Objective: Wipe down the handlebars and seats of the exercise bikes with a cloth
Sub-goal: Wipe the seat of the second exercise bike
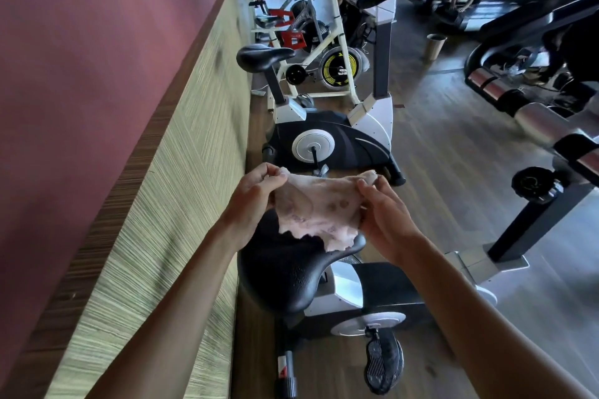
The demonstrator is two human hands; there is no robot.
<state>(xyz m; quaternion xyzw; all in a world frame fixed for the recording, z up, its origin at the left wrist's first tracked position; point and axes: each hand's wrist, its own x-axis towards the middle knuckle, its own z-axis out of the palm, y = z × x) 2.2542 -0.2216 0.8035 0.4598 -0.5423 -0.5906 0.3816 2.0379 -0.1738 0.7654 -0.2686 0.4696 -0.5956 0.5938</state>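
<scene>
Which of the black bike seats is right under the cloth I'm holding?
The nearest wide black padded seat, directly beneath the pale stained cloth. The other black seat sits farther along the wall.

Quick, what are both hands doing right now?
Left hand: pinching the left edge of the cloth.
Right hand: pinching the cloth's right edge, held above the nearest bike seat.

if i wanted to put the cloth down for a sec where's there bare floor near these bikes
Bare wooden floor lies to the right of the bike row, between the next bike and the big machine. The strip along the wall is tight, filled by bike bases. Directly below the cloth, held by the left hand and right hand, sits the nearest seat.
</scene>
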